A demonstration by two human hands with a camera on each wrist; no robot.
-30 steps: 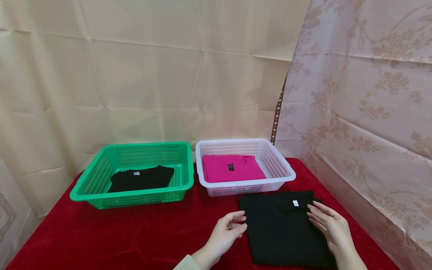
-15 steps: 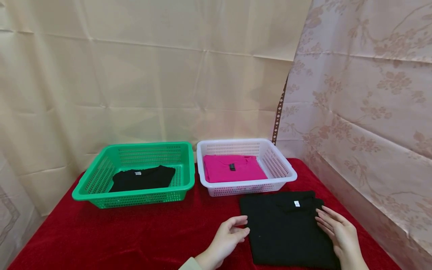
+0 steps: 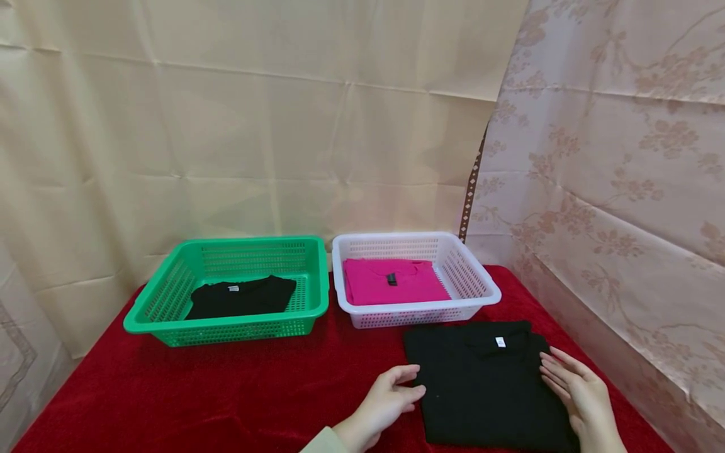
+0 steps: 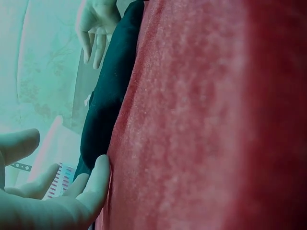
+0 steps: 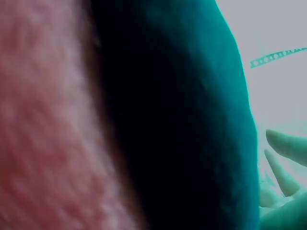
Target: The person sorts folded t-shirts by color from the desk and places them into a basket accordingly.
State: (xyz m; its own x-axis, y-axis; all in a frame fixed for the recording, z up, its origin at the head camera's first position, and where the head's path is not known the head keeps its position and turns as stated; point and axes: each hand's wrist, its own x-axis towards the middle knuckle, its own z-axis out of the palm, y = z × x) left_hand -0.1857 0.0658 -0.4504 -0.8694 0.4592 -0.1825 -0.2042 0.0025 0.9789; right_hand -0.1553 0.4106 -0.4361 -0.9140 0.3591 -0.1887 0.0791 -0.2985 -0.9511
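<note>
A folded black shirt [image 3: 484,380] with a small white neck label lies on the red cloth [image 3: 226,390] at the front right. My left hand [image 3: 391,396] rests at its left edge with fingers relaxed and slightly bent, fingertips touching the fabric [image 4: 112,91]. My right hand [image 3: 580,387] lies flat along the shirt's right edge, fingers straight; the left wrist view shows the right hand [image 4: 96,24] beyond the shirt. In the right wrist view the black shirt [image 5: 182,120] fills the middle, with fingertips [image 5: 283,143] at the right.
A green basket [image 3: 317,277] at the back left holds a folded black shirt [image 3: 240,297]. A white basket [image 3: 487,292] beside it holds a folded pink shirt [image 3: 396,282]. Beige curtains hang behind, and a flowered curtain [image 3: 612,189] on the right.
Both hands have drawn slightly toward me along the shirt's edges. The view has shifted a little. The shirt and baskets stay put.
</note>
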